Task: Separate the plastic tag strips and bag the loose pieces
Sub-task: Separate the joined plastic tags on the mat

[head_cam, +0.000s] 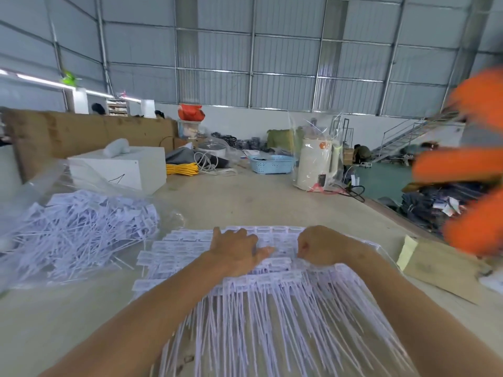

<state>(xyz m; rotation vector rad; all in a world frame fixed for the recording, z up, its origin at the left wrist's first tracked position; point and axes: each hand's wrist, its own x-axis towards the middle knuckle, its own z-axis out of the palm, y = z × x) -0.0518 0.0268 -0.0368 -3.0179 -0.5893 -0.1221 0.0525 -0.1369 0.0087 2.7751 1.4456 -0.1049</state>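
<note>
Pinching a tag at mid-frame, my right hand (317, 247) has its grip clamped on the strips (261, 270), my left hand (236, 250) pressing flat; next I'd judge: tear loose, toss left into the bag (68, 221).

Bare tabletop (245, 202) open in middle, far past both hands. Tag strips (272, 308) fill near middle. Heap of loose tags in clear bag (81, 229) blocks left. White box (119, 170) stands far left behind heap. Cardboard sheet (441, 265) lies at right edge. Blurry orange shape (473, 164) fills right side.
</note>
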